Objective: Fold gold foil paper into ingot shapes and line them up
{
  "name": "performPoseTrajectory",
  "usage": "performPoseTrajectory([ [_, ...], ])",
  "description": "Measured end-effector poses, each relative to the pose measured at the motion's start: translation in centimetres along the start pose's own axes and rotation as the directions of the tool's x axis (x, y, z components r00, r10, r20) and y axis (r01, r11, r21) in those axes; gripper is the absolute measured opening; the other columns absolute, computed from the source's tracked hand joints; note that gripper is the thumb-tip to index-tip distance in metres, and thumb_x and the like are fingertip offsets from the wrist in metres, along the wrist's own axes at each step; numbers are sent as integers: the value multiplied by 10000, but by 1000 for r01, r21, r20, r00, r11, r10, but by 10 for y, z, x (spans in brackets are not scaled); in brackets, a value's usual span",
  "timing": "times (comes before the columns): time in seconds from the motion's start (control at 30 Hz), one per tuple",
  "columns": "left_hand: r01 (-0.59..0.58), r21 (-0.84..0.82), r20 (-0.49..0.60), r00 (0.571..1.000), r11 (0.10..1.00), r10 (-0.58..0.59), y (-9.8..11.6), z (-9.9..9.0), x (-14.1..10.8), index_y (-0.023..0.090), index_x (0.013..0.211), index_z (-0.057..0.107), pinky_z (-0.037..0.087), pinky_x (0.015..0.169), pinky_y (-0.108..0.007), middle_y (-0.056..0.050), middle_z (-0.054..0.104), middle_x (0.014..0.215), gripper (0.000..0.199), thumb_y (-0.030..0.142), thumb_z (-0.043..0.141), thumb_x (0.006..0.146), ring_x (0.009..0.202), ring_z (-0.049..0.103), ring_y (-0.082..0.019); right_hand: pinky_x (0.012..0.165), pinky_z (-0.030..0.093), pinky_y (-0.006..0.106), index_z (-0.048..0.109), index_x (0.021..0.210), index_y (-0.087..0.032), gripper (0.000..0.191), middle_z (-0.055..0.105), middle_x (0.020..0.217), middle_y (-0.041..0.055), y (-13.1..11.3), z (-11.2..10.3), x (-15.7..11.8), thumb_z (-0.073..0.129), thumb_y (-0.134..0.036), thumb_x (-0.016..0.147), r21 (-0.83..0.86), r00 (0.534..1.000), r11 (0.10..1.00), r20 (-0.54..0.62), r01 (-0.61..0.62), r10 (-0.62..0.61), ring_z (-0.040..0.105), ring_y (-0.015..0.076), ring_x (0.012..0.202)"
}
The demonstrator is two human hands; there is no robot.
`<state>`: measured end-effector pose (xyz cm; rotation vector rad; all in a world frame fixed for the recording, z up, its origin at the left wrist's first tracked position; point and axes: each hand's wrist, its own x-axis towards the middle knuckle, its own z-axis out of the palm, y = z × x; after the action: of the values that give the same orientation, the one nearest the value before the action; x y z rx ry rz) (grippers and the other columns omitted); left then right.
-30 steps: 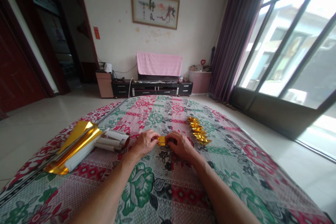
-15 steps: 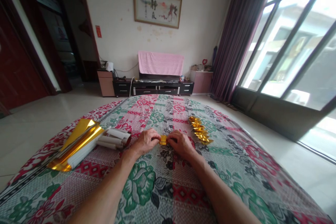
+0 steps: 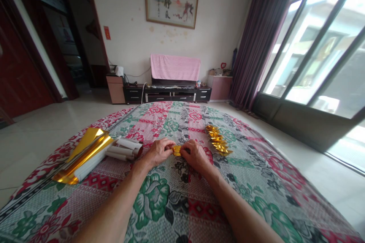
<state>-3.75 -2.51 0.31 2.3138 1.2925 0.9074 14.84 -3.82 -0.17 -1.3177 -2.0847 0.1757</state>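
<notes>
A small folded piece of gold foil paper (image 3: 177, 150) lies between my hands at the middle of the patterned cloth. My left hand (image 3: 160, 152) pinches its left end, fingers closed. At the right end, my right hand (image 3: 196, 154) grips it between thumb and fingers. Both hands rest low over the cloth, and the fingertips hide the ends of the paper. Right of my right hand lies a row of folded gold foil pieces (image 3: 218, 140) with pointed ends. To the left sit gold foil sheets (image 3: 94, 148), partly curled, beside several white paper rolls (image 3: 124, 149).
A cloth with red, green and black flowers (image 3: 152, 201) covers the round-edged surface under my hands. Beyond it stands a low black cabinet (image 3: 159, 97) with a pink towel (image 3: 175, 67) draped above. A purple curtain (image 3: 253, 41) and window are on the right.
My hands have drawn slightly closer together on the gold paper, and less of it shows between them. The view has shifted a little; the other things lie as before.
</notes>
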Motion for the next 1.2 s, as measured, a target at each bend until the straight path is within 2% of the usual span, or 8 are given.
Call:
performPoseTrajectory([
  [0.2,-70,67,31,997,995,68,1,1,1,193,813,687,461,734,-228,-27,638,827,260,90,483,689,785,575,-137,703,376,217,658,764,-196,151,597,785,32,-2,0,-1,513,-178,798,-16,999,999,4,36,-36,536,130,763],
  [0.37,-105,91,78,992,990,98,1,-1,1,225,957,678,460,802,-249,-34,617,895,418,46,433,669,856,569,-145,706,366,222,651,782,-195,150,583,782,33,-1,2,-2,506,-186,816,-31,998,997,-1,64,-64,525,133,762],
  [0.6,-7,-23,24,1000,1000,8,-6,-4,2,203,1023,641,473,782,-216,-10,658,864,383,81,395,756,805,599,-114,756,360,264,653,834,-213,152,558,872,40,-9,-1,-2,517,-149,810,-69,988,985,4,155,-155,499,150,819],
  [0.73,10,-48,5,1000,999,-10,-7,-3,3,207,1010,639,474,781,-209,5,669,843,364,84,414,751,795,609,-110,706,376,228,643,853,-200,213,538,843,38,-11,1,-2,463,-91,816,-7,982,983,39,186,-186,505,126,760],
  [1.0,36,-35,-14,999,999,-36,-2,-4,3,209,1000,649,481,767,-208,13,687,838,364,85,429,738,775,622,-109,677,389,209,624,820,-182,189,550,827,41,-11,6,-1,456,-97,814,19,988,988,27,153,-153,534,120,737],
  [1.2,39,-45,-19,999,998,-40,-5,-2,4,200,1004,655,481,781,-213,4,694,853,371,88,437,725,789,630,-115,652,387,202,627,785,-188,130,566,790,29,-20,3,-6,510,-132,791,30,989,989,27,143,-144,535,115,709],
])
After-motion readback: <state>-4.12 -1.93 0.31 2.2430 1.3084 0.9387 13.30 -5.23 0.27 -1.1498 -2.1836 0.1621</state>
